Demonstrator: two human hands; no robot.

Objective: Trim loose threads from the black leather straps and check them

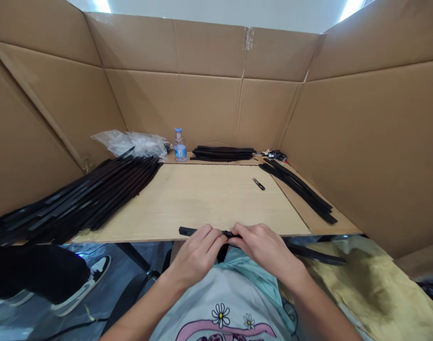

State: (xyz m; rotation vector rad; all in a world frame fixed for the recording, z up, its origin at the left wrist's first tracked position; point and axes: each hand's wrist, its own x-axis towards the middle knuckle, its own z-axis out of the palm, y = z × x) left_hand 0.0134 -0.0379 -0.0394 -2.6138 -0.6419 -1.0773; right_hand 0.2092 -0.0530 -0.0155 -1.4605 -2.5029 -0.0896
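Two bare hands, the left hand (198, 250) and the right hand (261, 241), pinch one long flat black strip (186, 231) at the near edge of the pale wooden table (198, 199); its work seems unfinished. Beyond, a large heap of black strips (106, 199) follows the left edge, a smaller group of black strips (301, 187) the right edge, one black stack (223, 152) the far edge; which are finished, I cannot tell.

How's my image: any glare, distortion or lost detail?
Head view: two lights blow out white at the top; pale sheen streaks the piled black strips; cardboard side walls look stretched, apparently by a wide lens; left hand and right hand look fairly sharp, but the held black strip shows little surface detail.
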